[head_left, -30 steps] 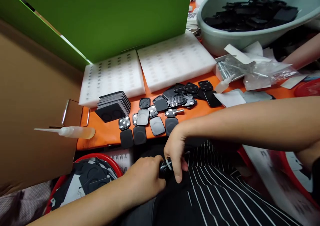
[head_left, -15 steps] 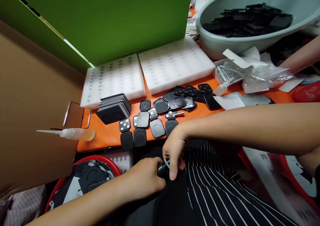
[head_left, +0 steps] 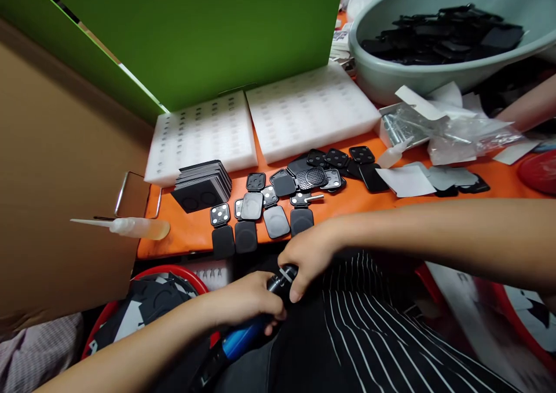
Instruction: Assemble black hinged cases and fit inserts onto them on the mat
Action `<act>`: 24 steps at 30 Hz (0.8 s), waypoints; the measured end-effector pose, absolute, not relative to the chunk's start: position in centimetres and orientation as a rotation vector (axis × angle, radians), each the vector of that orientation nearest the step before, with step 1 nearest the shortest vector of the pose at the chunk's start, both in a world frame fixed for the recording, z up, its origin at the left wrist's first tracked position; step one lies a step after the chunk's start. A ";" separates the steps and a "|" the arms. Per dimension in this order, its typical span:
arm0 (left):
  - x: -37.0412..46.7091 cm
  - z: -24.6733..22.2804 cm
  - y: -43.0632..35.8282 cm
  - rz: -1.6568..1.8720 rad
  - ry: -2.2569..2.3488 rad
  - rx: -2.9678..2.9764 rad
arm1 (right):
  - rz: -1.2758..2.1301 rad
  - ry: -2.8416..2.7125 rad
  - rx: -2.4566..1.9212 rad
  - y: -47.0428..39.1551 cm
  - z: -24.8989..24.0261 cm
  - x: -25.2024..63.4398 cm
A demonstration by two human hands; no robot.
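Two-toned tool (head_left: 256, 323), blue handle, black tip, left hand (head_left: 243, 301) and right hand (head_left: 306, 255) gripping it.

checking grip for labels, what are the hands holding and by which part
A blue-handled tool: left hand wraps its handle, right hand pinches its black front end.

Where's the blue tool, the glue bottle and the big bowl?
blue-handled tool (head_left: 243, 338), head view, on its blue handle.
squeeze bottle (head_left: 139, 228), head view, on its body.
grey bowl (head_left: 391, 80), head view, on its outer wall.

Two white foam trays (head_left: 264, 124), grey basin (head_left: 391, 74) (black parts inside)
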State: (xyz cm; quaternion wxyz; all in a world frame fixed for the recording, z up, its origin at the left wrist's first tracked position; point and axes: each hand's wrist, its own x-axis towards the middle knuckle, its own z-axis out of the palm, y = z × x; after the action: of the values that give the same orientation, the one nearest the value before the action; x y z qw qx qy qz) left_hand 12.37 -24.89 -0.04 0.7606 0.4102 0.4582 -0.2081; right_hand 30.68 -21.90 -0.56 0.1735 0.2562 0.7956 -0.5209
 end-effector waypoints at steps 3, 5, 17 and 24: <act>12.6 0.0 -25.0 -0.516 1.093 1.193 | -1.967 1.691 0.551 -20.8 -0.9 31.3; 12.6 0.1 -24.9 -0.541 1.130 1.320 | -1.991 1.714 0.540 -21.0 -1.2 31.6; 12.7 1.5 -23.8 -0.572 0.992 1.072 | -1.144 2.749 0.884 -23.7 -0.2 32.4; 12.8 2.4 -23.9 -0.685 1.067 1.537 | -1.779 2.175 0.760 -23.3 0.1 32.2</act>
State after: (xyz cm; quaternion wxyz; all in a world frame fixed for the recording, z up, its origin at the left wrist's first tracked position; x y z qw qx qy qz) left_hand 12.83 -23.91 2.45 0.5433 0.6476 0.4495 -0.2887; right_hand 32.20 -23.33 0.14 0.1152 0.2594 0.7422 -0.6071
